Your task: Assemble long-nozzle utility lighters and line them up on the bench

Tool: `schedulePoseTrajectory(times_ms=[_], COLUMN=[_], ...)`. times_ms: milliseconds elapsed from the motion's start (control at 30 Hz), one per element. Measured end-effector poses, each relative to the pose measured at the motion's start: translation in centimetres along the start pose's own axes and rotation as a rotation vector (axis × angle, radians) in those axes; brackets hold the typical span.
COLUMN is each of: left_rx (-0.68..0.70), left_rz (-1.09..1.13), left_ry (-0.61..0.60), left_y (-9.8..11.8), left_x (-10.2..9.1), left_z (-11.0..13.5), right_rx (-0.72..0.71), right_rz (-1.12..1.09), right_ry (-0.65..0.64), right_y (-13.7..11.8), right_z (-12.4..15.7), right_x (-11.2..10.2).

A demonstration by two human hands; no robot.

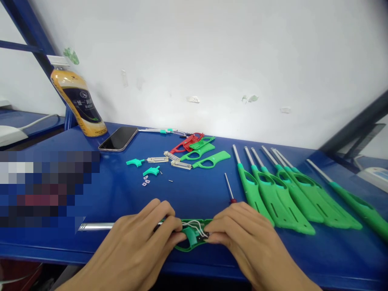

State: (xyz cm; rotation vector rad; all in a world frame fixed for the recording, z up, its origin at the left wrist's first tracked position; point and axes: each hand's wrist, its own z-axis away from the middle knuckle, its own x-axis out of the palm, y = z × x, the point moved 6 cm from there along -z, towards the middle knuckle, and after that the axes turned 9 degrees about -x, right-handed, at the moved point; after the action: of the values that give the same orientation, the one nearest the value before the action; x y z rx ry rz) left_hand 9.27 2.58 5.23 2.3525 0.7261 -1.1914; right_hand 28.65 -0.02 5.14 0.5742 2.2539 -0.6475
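Blue tabletop below, your left hand clasps a green casing; your right hand pinches its black part.

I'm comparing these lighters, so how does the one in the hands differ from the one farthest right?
The opened lighter shows white wires inside; the far-right lighter shows none.
The opened lighter runs sideways, tube leftward; the far-right lighter slants, tube pointing away toward the wall.
The left hand and right hand hold the opened lighter; neither touches the far-right lighter.
Both have green bodies and silvery tubes.
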Motion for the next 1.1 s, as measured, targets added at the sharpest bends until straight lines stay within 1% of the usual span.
schedulePoseTrajectory(times_ms=[167,267,467,567,700,900,1000,1100], left_rx=[-0.003,-0.011,-0.024,-0.021,-0.043,-0.069,-0.083,-0.06], left_rz=[0.045,0.051,0.059,0.058,0.074,0.037,0.029,0.049], left_ry=[-0.005,-0.009,0.027,0.018,-0.013,0.023,0.018,0.005], left_y=[0.1,0.0,0.0,0.0,-0.3,-0.5,-0.8,-0.9], left_x=[-0.1,-0.1,-0.3,-0.3,-0.4,-1.0,-0.8,-0.6], left_z=[0.0,-0.1,0.0,0.0,0.2,0.3,0.0,-0.1], right_rx=[0.02,0.019,0.015,0.023,0.009,-0.017,-0.014,-0.03], right_rz=[-0.01,-0.019,-0.045,-0.064,-0.018,0.049,0.067,0.075], right_ry=[0.011,-0.004,-0.032,-0.049,-0.079,-0.11,-0.112,-0.115], right_y=[0.0,-0.1,0.0,0.1,-0.3,-1.0,-1.0,-1.0], right_z=[0.0,0.0,0.1,0.1,-0.1,-0.3,-0.4,-0.5], right_x=[0.0,0.1,0.2,0.2,0.0,0.0,0.0,0.1])
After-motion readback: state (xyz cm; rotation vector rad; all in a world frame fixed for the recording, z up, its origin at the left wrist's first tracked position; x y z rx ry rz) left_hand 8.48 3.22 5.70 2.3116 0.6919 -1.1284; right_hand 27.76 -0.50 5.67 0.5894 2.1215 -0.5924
